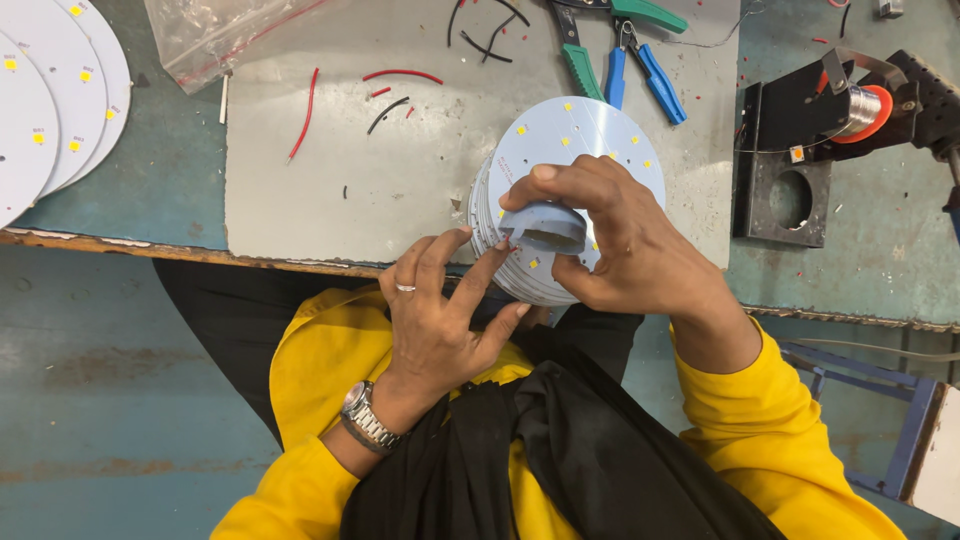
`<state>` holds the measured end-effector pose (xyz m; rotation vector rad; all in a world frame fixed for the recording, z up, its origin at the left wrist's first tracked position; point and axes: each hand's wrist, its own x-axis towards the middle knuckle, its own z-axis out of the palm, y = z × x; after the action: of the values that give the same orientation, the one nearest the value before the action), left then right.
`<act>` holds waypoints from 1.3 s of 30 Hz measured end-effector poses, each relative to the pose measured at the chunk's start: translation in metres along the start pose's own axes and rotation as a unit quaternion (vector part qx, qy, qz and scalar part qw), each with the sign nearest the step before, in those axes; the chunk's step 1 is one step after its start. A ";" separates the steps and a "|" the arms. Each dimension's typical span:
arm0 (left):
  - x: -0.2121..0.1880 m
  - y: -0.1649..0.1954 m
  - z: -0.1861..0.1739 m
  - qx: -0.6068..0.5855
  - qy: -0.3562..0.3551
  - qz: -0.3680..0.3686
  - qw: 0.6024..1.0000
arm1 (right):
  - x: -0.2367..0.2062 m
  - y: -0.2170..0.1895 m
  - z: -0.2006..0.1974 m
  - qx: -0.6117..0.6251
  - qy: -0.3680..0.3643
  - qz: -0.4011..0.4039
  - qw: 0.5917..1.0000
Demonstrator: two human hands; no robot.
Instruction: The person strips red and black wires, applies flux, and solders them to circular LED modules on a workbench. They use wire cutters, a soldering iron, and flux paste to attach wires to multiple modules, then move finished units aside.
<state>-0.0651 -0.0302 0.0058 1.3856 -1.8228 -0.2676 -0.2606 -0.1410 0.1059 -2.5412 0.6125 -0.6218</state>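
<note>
A stack of round white LED boards (575, 140) with small yellow chips leans at the table's near edge. My right hand (625, 240) grips a roll of pale blue tape (545, 225) against the front of the stack. My left hand (440, 320), with a ring and a steel wristwatch, reaches up with its fingertips at the tape's left end, touching the edge of the stack. Yellow sleeves and a black cloth fill the lower part of the head view.
A grey mat (400, 170) covers the table with red and black wire scraps (400, 75). Green and blue pliers (640, 60) lie at the back. A black fixture with a solder spool (860, 105) stands right. More round boards (50, 100) lie far left beside a plastic bag (215, 35).
</note>
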 end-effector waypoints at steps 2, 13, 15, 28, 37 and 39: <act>0.000 0.000 0.000 0.001 0.000 0.001 1.000 | -0.001 0.000 -0.001 0.002 0.002 0.002 1.000; 0.001 0.004 -0.001 -0.018 0.021 -0.002 1.000 | -0.050 0.029 -0.009 0.036 0.122 0.094 0.987; 0.002 0.005 -0.002 -0.076 0.038 -0.017 0.996 | -0.074 0.045 -0.015 -0.006 0.178 0.156 0.972; 0.018 0.001 0.019 -0.597 -0.064 -0.436 0.670 | -0.164 0.102 -0.001 -0.156 0.280 0.310 0.895; 0.029 0.008 0.026 -0.597 -0.075 -0.505 0.619 | -0.100 0.023 0.027 -0.028 0.141 0.198 0.970; 0.031 0.010 0.027 -0.598 -0.073 -0.513 0.612 | -0.089 0.022 0.022 -0.061 0.114 0.182 0.975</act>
<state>-0.0932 -0.0619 0.0085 1.1173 -0.3103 -1.8258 -0.3272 -0.1061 0.0489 -2.3912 1.1970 -0.7637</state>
